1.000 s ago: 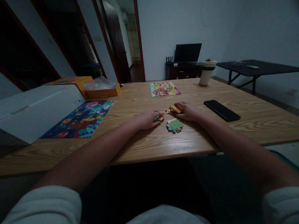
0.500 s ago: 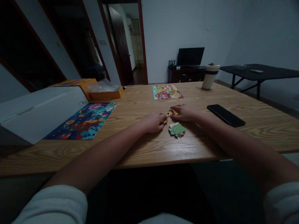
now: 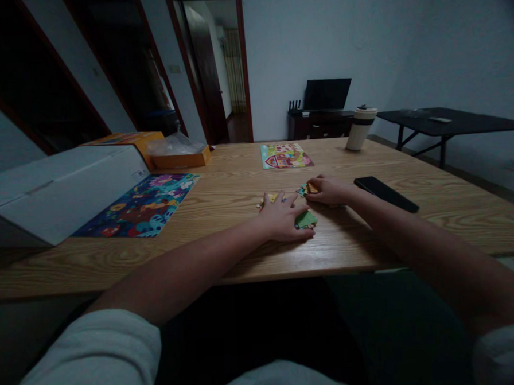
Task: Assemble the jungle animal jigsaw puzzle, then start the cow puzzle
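On the wooden table (image 3: 243, 256) lie loose jigsaw pieces. My left hand (image 3: 284, 218) rests flat with fingers spread, partly covering a green piece cluster (image 3: 306, 218). A few small pieces (image 3: 269, 199) lie just beyond its fingertips. My right hand (image 3: 329, 190) is closed around a small yellow and orange piece cluster (image 3: 309, 188), a little farther back and to the right. The room is dim.
A dark blue finished puzzle (image 3: 143, 204) lies at the left beside a long white box (image 3: 58, 188). An orange box (image 3: 173, 154) with a plastic bag, a small colourful puzzle (image 3: 284, 155), a white cup (image 3: 360, 128) and a black phone (image 3: 385, 194) also stand on the table.
My left hand has opened from a curled grip and moved right onto the green cluster, leaving small pieces behind its fingertips. My right hand stays closed on its pieces, shifted slightly right.
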Available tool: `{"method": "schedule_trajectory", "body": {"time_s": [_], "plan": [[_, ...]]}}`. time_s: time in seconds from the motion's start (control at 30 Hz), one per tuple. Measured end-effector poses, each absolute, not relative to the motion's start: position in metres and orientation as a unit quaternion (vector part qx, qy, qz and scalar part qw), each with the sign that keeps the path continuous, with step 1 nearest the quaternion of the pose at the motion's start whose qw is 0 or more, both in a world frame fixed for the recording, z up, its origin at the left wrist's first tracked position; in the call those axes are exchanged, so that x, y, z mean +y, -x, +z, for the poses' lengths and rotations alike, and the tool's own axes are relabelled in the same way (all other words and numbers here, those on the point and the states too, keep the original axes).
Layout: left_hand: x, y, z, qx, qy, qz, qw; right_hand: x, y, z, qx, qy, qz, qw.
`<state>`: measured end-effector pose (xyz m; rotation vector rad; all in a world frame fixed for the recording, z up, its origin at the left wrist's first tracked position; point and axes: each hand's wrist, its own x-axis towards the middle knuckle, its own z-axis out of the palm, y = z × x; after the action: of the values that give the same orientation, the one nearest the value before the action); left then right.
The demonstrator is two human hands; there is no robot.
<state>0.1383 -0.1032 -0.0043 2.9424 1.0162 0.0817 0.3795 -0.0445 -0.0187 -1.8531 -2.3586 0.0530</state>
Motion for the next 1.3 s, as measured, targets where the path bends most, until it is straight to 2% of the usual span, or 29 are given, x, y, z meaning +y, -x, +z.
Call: {"method": "schedule_trajectory", "body": {"time_s": [0.27,0.4,0.53,0.63,0.87,1.07,1.3], "plan": [[-0.082,-0.125,-0.021,0.342,-0.936,0.079,0.016,-0.034,-0.366,-0.022,-0.789,0.611,-0.004,0.073],[-0.071,-0.123,-0.017,0.349,-0.934,0.071,0.029,-0.036,-0.375,-0.018,-0.792,0.603,0.032,0.086],[-0.058,-0.123,-0.015,0.364,-0.928,0.068,0.035,-0.044,-0.4,-0.005,-0.768,0.599,0.117,0.195],[-0.047,-0.122,-0.016,0.388,-0.919,0.063,0.04,-0.064,-0.423,0.006,-0.736,0.611,0.128,0.261],[-0.009,-0.124,-0.024,0.431,-0.899,0.078,0.019,-0.123,-0.435,-0.004,-0.78,0.601,0.08,0.156],[0.034,-0.133,-0.028,0.449,-0.889,0.087,-0.001,-0.116,-0.441,-0.013,-0.761,0.623,0.078,0.164],[0.06,-0.136,-0.026,0.494,-0.865,0.089,0.0,-0.106,-0.437,-0.002,-0.765,0.623,0.053,0.155]]}}
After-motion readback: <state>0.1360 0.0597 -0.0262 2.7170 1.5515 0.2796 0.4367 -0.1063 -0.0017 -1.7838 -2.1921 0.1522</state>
